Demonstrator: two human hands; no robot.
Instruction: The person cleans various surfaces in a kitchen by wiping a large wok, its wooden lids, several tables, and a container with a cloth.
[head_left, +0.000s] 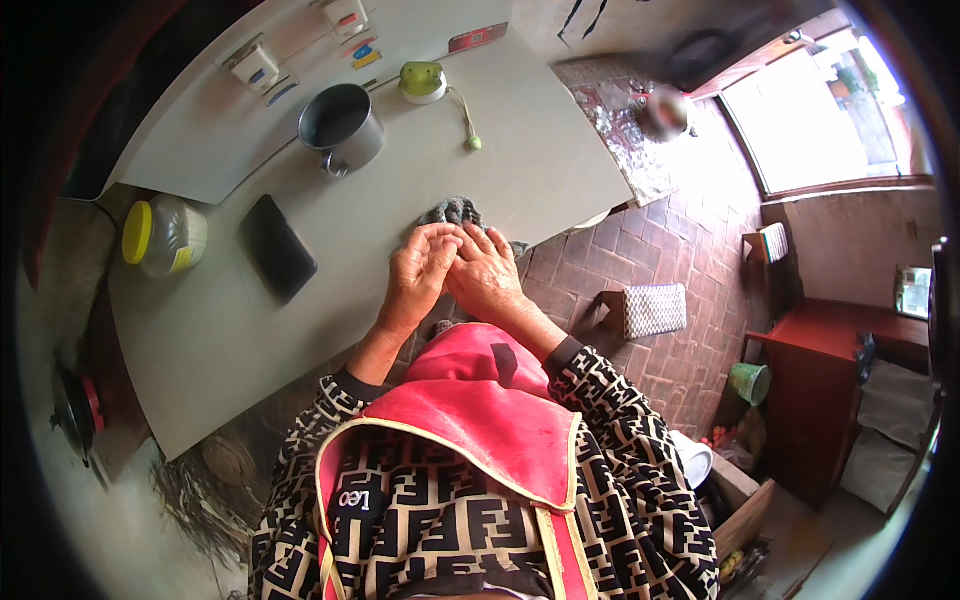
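Both hands are together at the near edge of a pale tabletop (360, 247). My left hand (421, 271) is turned partly palm up, its fingers slightly bent and touching the other hand. My right hand (486, 271) lies back upward, with its fingers reaching over a crumpled grey knitted cloth (454, 211). Part of the cloth is hidden under the hands; whether the fingers grip it cannot be told. To the left on the table lie a black phone-like flat object (278, 249) and, farther back, a metal mug (343, 127) with a handle.
A clear jar with a yellow lid (169, 234) stands at the table's left end. A green-and-white lidded item (423, 82) with a corded bead lies at the back. Right of the table, a small stool with a woven seat (654, 310) stands on the brick floor, near a red cabinet (806, 390).
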